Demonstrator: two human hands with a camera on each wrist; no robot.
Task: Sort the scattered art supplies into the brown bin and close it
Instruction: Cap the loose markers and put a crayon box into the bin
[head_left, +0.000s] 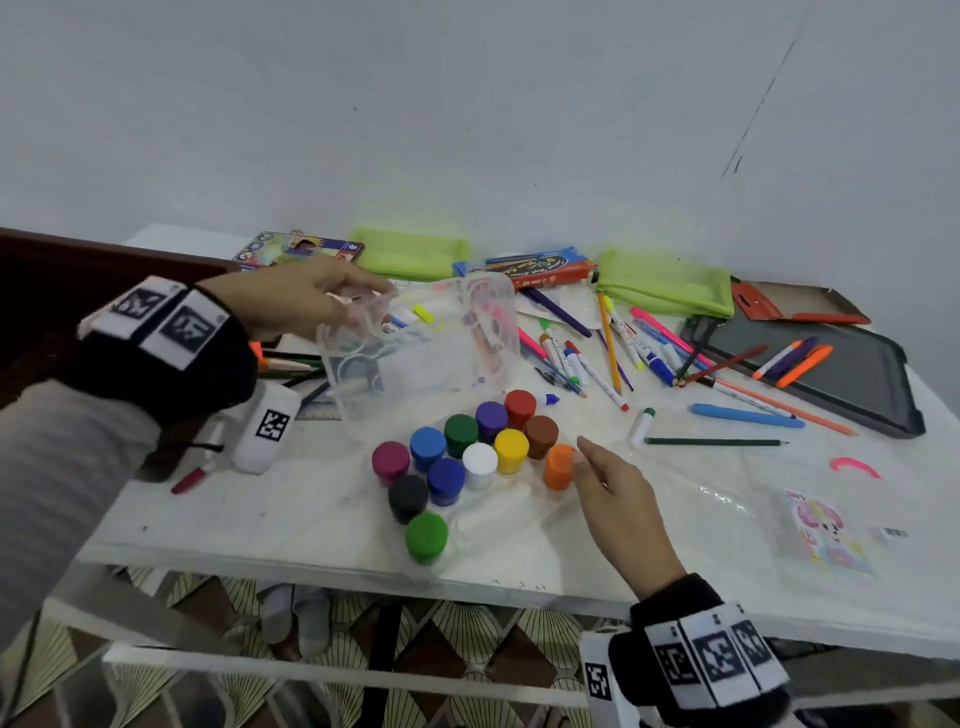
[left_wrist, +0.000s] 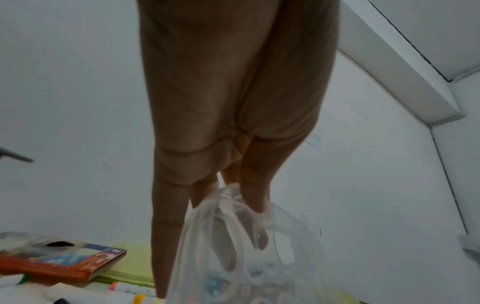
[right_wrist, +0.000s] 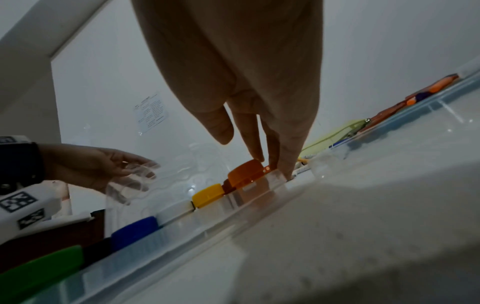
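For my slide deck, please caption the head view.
Left hand lifts a clear cover off paint pots while right hand touches the orange pot.

A: Where do the paint pots (head_left: 462, 462) stand?

B: Clustered at the table's (head_left: 311, 525) near middle. The clear container (head_left: 421, 348), held by the left hand (head_left: 301, 296), hangs just behind them.

A: And the right hand (head_left: 618, 499)?

B: Right of the cluster, fingertips touching the rightmost pot (head_left: 558, 466). Markers and pencils (head_left: 613, 353) lie farther back, the tray (head_left: 810, 374) far right.
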